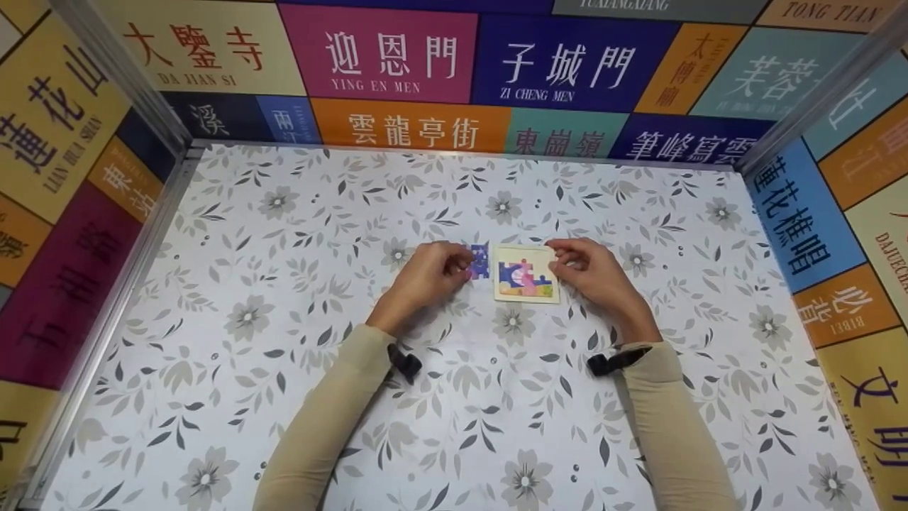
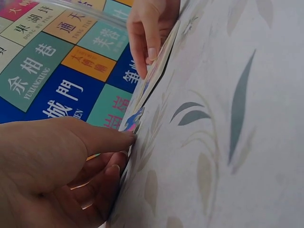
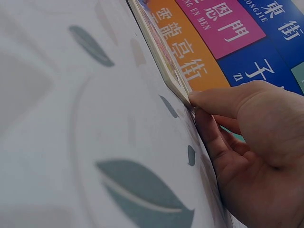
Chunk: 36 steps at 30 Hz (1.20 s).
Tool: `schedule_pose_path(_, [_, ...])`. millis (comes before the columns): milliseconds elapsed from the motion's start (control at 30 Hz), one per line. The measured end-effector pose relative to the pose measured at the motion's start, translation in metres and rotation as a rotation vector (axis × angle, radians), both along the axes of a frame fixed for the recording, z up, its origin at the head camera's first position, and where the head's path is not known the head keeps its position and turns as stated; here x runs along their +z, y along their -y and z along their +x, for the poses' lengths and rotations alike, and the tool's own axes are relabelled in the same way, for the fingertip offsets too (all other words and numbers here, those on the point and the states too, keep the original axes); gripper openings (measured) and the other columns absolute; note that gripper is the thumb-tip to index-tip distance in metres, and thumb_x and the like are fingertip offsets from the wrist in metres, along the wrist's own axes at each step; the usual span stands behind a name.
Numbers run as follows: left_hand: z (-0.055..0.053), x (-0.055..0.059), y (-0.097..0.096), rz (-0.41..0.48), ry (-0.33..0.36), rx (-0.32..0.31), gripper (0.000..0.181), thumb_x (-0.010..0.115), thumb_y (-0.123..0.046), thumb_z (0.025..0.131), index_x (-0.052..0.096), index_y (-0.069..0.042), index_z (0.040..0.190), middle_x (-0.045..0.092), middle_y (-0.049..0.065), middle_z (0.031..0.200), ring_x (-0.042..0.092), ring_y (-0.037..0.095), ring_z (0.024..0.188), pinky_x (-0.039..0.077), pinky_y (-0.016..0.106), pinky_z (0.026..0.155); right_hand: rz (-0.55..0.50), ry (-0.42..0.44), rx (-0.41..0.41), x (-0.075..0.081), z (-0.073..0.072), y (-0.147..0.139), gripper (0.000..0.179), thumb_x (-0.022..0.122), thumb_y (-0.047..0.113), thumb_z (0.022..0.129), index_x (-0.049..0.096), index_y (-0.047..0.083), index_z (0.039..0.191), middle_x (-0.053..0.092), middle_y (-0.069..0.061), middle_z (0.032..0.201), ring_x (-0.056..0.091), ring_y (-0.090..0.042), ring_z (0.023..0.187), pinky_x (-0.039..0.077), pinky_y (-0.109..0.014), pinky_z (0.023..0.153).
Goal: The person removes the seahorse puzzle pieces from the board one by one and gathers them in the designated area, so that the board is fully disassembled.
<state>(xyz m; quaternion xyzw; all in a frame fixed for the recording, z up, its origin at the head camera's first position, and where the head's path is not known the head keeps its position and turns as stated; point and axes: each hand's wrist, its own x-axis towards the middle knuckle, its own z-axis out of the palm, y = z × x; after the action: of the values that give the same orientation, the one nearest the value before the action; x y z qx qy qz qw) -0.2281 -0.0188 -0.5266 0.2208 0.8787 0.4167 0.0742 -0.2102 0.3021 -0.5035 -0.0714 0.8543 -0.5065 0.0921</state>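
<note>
A small square jigsaw tray with a cream border lies flat on the patterned tabletop. Its lower part holds joined blue, pink and yellow pieces; the upper part shows bare cream backing. Just left of the tray, my left hand pinches a purple-blue puzzle piece between thumb and fingers, low over the table. In the left wrist view part of that piece shows past the thumb. My right hand grips the tray's right edge near its upper corner, its thumb against the rim.
White cloth with grey flowers and leaves covers the table. Panels with coloured blocks and lettering stand along the back and both sides, joined by metal frame posts. Black straps sit at both wrists.
</note>
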Motion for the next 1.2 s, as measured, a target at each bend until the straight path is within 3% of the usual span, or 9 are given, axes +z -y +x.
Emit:
schedule_pose_path(267, [0.0, -0.001, 0.0, -0.026, -0.033, -0.012, 0.031, 0.078, -0.006, 0.095, 0.079, -0.005, 0.126, 0.078, 0.012, 0.111, 0.073, 0.023, 0.096, 0.061, 0.034, 0.088, -0.006, 0.013, -0.013, -0.002, -0.001, -0.001, 0.045, 0.071, 0.003, 0.102, 0.063, -0.006, 0.146, 0.065, -0.03, 0.126, 0.06, -0.021, 0.107, 0.049, -0.012, 0.085])
schedule_pose_path(500, [0.002, 0.001, 0.0, -0.015, -0.037, 0.008, 0.028, 0.077, -0.007, 0.096, 0.08, -0.004, 0.123, 0.078, 0.01, 0.108, 0.072, 0.022, 0.094, 0.061, 0.035, 0.086, -0.008, 0.002, -0.032, -0.034, -0.014, -0.014, 0.045, 0.075, 0.014, 0.102, 0.067, 0.005, 0.146, 0.068, -0.021, 0.124, 0.062, -0.016, 0.107, 0.05, -0.013, 0.086])
schedule_pose_path(633, [0.005, 0.002, -0.006, 0.006, -0.052, 0.002, 0.025, 0.076, -0.005, 0.095, 0.08, -0.002, 0.12, 0.078, 0.011, 0.105, 0.071, 0.021, 0.091, 0.06, 0.035, 0.083, -0.001, -0.016, -0.032, -0.034, -0.013, -0.014, 0.044, 0.076, 0.015, 0.102, 0.068, 0.006, 0.144, 0.069, -0.018, 0.12, 0.062, -0.014, 0.104, 0.051, -0.014, 0.085])
schedule_pose_path(1000, [0.012, 0.002, -0.046, 0.048, -0.154, -0.092, 0.028, 0.072, -0.003, 0.095, 0.081, -0.004, 0.122, 0.075, 0.014, 0.109, 0.069, 0.023, 0.094, 0.058, 0.034, 0.083, 0.007, -0.018, -0.032, -0.034, -0.014, -0.014, 0.046, 0.077, 0.016, 0.102, 0.067, 0.006, 0.146, 0.068, -0.02, 0.123, 0.061, -0.013, 0.104, 0.05, -0.015, 0.084])
schedule_pose_path(1200, [0.011, 0.002, -0.072, 0.045, -0.164, -0.119, 0.035, 0.074, -0.006, 0.097, 0.077, -0.003, 0.131, 0.074, 0.015, 0.12, 0.069, 0.027, 0.107, 0.057, 0.035, 0.094, 0.002, -0.028, -0.029, -0.037, -0.015, -0.015, 0.045, 0.077, 0.015, 0.101, 0.068, 0.007, 0.144, 0.068, -0.018, 0.121, 0.063, -0.012, 0.102, 0.051, -0.014, 0.084])
